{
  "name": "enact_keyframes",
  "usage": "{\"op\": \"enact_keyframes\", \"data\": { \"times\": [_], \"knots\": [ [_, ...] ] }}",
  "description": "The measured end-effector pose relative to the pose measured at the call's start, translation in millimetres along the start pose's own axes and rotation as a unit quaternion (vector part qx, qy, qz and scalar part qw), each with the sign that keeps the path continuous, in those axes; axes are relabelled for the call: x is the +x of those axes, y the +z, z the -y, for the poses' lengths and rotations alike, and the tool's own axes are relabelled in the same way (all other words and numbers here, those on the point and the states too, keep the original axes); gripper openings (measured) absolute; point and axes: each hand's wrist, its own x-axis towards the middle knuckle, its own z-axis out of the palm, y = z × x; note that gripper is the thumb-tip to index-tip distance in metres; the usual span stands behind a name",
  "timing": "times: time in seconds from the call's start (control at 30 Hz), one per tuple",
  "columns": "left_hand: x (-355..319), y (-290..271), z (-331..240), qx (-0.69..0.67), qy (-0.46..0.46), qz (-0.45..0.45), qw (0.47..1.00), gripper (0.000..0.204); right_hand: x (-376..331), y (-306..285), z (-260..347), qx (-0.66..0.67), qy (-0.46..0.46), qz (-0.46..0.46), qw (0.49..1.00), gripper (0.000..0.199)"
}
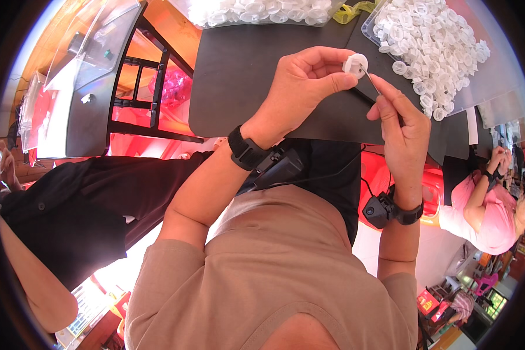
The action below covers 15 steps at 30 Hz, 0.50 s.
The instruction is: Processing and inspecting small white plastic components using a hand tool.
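Between the thumb and bent fingers of my left hand (306, 81) sits a small round white plastic part (356, 65), held above the dark table. My right hand (401, 114) pinches a thin metal pick (370, 79), its tip touching the face of the white part. Whether the tip goes into an opening there is too small to tell. Just beyond my right hand, a heap of similar white plastic parts (429, 49) fills a clear bin. Both wrists wear black straps with small devices on them.
The dark table (239, 81) lies under my hands. A second clear bin (262, 14) of white parts stands at the far edge, beside yellow plastic (350, 11). Another table (90, 111) is at the left. One person in black sits close on my left; another in pink (484, 219) is at the right.
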Motion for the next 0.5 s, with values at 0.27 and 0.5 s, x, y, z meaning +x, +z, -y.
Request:
{"op": "enact_keyframes", "data": {
  "times": [0.27,0.5],
  "knots": [
    [0,-5,2,0.073,0.002,0.012,0.997,0.031,11,-17,11,-0.134,-0.033,0.086,0.987,0.024],
    [4,-12,7,0.158,-0.02,0.063,0.985,0.026,35,-33,5,-0.223,-0.155,0.167,0.948,0.021]
  ]
}}
